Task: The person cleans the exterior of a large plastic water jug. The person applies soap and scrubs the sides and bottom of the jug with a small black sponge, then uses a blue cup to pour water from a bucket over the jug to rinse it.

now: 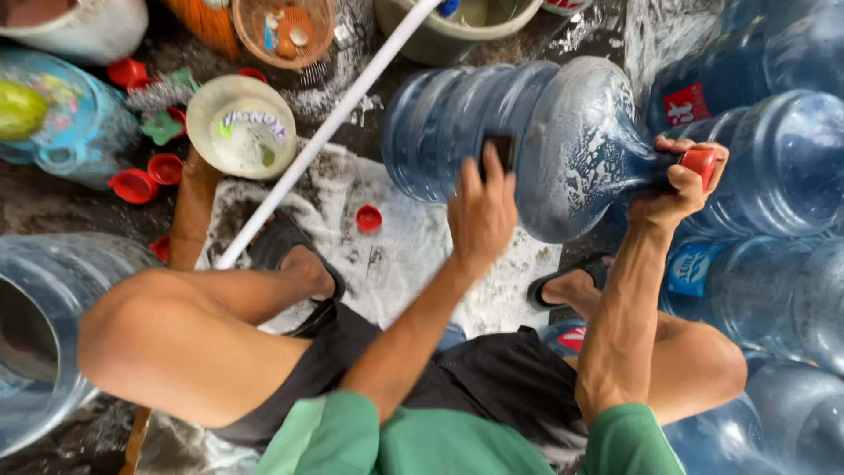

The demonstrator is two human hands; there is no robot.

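Note:
A large blue water jug (527, 132) lies on its side across the wet floor in front of me, its neck pointing right. My left hand (481, 211) presses flat on its body with a dark scrubbing pad (501, 151) under the fingers. At the jug's mouth sits a red cap (701, 164), and my right hand (677, 189) is closed around that cap and neck. Soap suds streak the jug's shoulder.
More blue jugs (774, 167) crowd the right side, and another (44, 334) lies at left. A white pipe (325, 132) slants across the floor. Loose red caps (134, 186), a round white tub (242, 125) and bowls lie beyond my knees and sandalled feet.

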